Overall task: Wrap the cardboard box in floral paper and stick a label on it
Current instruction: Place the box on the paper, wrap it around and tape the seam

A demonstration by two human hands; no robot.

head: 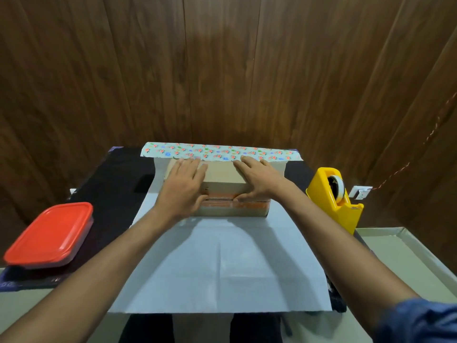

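- While both my arms reach forward, the cardboard box (223,180) lies on the floral paper (217,263), at the far half of the sheet, its long side toward me.
- My left hand (183,188) rests flat on the box's top left part, fingers straight and spread, thumb down against the near face; it clasps nothing.
- My right hand (259,179) rests flat on the top right part, fingers straight, thumb against the near face; likewise released.
- The paper lies white side up; its far edge is turned up behind the box, showing the printed flowers as a strip just beyond my fingertips.
- The near face of the box bears an orange band between my thumbs.
- A yellow tape dispenser (335,199) stands to the right of the sheet, apart from it.
- A container with a red lid (50,233) sits at the left, well apart from the box.
- A black cloth (111,194) covers the table under the paper.
- A blue sleeve (420,320) shows on my right arm.
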